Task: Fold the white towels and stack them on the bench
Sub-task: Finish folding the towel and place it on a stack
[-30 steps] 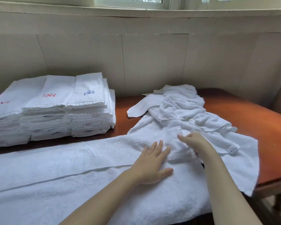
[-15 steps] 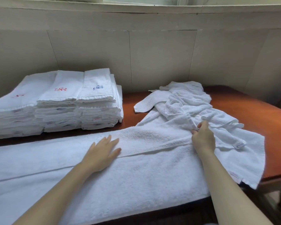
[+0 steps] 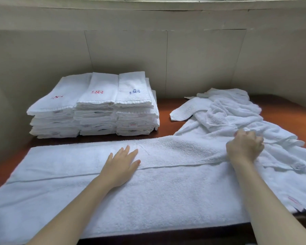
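From my head camera, three stacks of folded white towels (image 3: 94, 106) sit on the reddish wooden bench (image 3: 281, 110). Right of them, crumpled white towels (image 3: 228, 110) wait. In front, my flat left hand (image 3: 121, 165) presses the half-folded long white terry towel (image 3: 148, 188); my right hand (image 3: 244, 147) pinches its fold.

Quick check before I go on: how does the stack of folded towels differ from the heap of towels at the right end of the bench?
The stack of folded towels sits in neat, squared columns; the heap of towels lies crumpled and loose. The stack's top towels show red and blue embroidered marks; no such marks show on the heap. No hand touches the stack; the right hand is at the heap's near edge. Both are white and lie on the bench.
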Available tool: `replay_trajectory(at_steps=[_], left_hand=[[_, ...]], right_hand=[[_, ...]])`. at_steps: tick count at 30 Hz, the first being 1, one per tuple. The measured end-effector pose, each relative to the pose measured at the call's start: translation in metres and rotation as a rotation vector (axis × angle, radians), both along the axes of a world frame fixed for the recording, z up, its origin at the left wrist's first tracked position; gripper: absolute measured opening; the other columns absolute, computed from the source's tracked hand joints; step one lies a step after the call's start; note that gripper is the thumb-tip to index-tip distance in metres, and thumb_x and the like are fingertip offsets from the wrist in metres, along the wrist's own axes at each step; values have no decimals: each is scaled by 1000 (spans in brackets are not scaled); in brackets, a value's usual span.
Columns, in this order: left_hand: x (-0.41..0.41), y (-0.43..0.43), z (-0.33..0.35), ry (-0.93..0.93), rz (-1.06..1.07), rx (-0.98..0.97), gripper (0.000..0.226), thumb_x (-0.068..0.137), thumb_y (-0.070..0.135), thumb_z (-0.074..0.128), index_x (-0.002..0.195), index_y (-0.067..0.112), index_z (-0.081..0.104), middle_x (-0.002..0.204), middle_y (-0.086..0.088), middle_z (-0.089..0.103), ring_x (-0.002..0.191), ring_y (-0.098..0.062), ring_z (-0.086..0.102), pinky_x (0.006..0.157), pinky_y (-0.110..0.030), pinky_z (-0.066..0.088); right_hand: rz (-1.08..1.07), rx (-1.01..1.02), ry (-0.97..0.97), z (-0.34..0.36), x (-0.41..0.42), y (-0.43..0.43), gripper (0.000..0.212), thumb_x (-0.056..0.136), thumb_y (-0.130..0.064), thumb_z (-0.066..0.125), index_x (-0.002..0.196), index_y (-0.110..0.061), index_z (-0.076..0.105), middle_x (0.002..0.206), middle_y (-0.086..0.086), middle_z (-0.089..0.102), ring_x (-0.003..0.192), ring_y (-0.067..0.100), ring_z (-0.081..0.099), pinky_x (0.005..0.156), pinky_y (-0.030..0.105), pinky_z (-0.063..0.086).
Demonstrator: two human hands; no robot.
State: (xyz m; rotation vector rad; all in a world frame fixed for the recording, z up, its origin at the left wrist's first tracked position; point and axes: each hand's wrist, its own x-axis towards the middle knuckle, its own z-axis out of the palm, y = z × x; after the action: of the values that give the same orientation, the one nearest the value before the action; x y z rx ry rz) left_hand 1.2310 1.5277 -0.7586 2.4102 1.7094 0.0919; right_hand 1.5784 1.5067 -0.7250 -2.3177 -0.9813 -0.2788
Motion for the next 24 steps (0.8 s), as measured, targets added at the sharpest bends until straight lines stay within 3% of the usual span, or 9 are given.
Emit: replay_trajectory(at_steps=[4,8,13,18,20,22,24], left_hand=[[-6,-13,3,31,-82,-20,59,100,52,22,153,29,8,161,0,-2,148,-17,-3,118,-45,1],[-21,-36,1,51,-211,-21,66,97,58,22,153,29,3,160,7,-6,147,-12,-7,118,-41,-2],[-59,-71,2,36,-369,-15,79,87,73,26,151,36,0,154,20,-13,144,-1,-14,113,-26,-14],[-90,-99,3,120,-436,5,93,75,81,41,148,46,-5,153,19,-20,140,0,-22,113,-28,-15],[-94,-102,8,112,-439,1,88,79,67,54,149,43,8,156,16,-8,143,-2,-10,116,-30,-4],[-96,-102,21,-38,-378,-20,64,82,47,61,141,40,38,154,15,26,141,-2,22,116,-26,19],[-101,-99,36,-155,-292,26,34,85,33,60,119,33,63,124,17,60,115,1,52,100,-27,42]], right_hand=[[495,-191,-227,5,-82,11,29,89,-8,46,112,-8,62,116,15,56,106,34,50,86,37,39],[1091,-379,-275,-22,-160,-7,31,98,-35,41,122,-20,55,127,2,51,120,26,44,97,35,38],[1184,-310,-319,-39,-175,-29,38,101,-38,35,134,-23,47,139,-1,45,132,22,36,109,29,24],[1338,-464,-232,-36,-176,-52,57,94,-58,32,145,-31,32,156,-9,21,145,11,10,115,24,9],[1446,-501,-250,-36,-187,-66,72,87,-71,26,149,-35,19,158,-11,14,145,7,3,116,24,4],[1529,-520,-315,-35,-200,-78,85,80,-80,23,150,-39,0,159,-11,6,146,8,-3,118,27,-1],[1556,-540,-359,-32,-211,-85,93,76,-84,29,148,-41,-11,159,-10,1,146,10,-6,116,29,-5]])
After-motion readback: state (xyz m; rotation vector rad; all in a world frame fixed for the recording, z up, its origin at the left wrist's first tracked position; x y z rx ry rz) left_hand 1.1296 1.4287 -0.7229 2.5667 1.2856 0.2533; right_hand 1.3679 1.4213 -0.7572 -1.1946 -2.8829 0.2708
